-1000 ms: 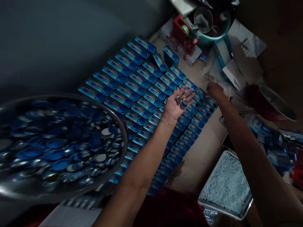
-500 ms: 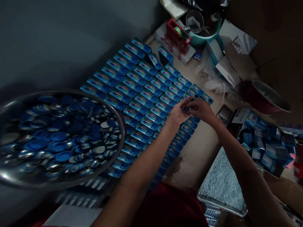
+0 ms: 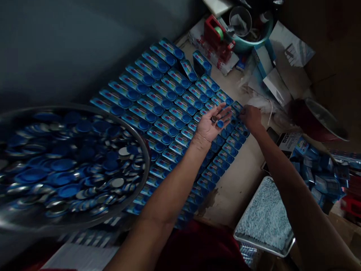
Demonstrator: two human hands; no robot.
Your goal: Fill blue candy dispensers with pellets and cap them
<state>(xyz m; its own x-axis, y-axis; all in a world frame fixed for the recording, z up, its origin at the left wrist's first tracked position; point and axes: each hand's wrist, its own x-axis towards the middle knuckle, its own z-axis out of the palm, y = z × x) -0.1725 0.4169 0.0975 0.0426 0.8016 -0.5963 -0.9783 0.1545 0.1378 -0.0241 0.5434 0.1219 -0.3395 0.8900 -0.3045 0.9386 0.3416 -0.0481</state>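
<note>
Two small discs [image 3: 220, 124] lie on the open, upturned left hand [image 3: 208, 127], best kept level (they could slide off). The right hand [image 3: 252, 117], fingers bunched, any grip unclear, is over the blue containers [image 3: 178, 112]; a light touch would keep rows straight.

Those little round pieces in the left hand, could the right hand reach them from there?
Probably yes. The left hand is open, palm up, nothing covers the little round pieces, and the right hand is close by. I can't tell whether it already holds something.
</note>
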